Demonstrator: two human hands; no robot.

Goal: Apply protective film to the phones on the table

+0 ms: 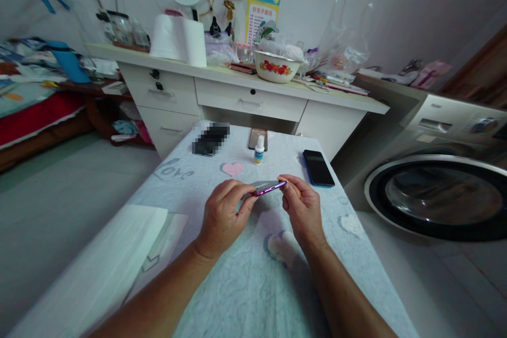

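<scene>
Above the cloth-covered table (222, 285), a purple-edged smartphone (270, 188) is held level between both hands, its bottom edge with the port facing me. My left hand (226, 212) pinches its left end between thumb and fingers. At the right end, my right hand (303, 206) grips the corner with thumb and forefinger. Beyond the hands stands a small white spray bottle (259, 151) with a blue and yellow label. A brown-framed phone (257, 138) lies just behind the bottle. To the right rests a dark phone (318, 168) with a blue edge.
A pixelated dark object (210, 140) lies at the table's far left. Behind stands a white desk (249, 103) bearing a flowered enamel bowl (276, 67) and paper rolls (178, 39). A washing machine (439, 169) is on the right, a bed (43, 111) on the left.
</scene>
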